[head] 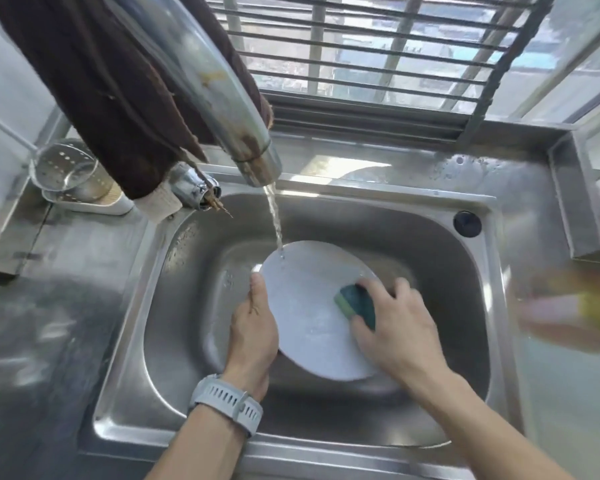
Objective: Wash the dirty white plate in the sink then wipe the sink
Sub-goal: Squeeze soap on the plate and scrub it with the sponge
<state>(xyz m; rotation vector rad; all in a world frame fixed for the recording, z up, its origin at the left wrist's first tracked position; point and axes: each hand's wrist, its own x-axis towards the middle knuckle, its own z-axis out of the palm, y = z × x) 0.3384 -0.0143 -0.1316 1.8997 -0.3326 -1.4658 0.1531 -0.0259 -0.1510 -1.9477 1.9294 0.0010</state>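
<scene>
- Stainless-steel sink, centre of frame: basin wall shows bare on every side of the plate.
- White plate: tilted in the basin, long axis upper left to lower right, surface wet and pale.
- Faucet: its water stream strikes the plate's upper rim.
- Left hand: grips the plate's left edge.
- Right hand: presses a green sponge, fingers curled round it, on the plate's right side.

No text, label, brand, number or sign can be read on anything in or around the stainless steel sink.
</scene>
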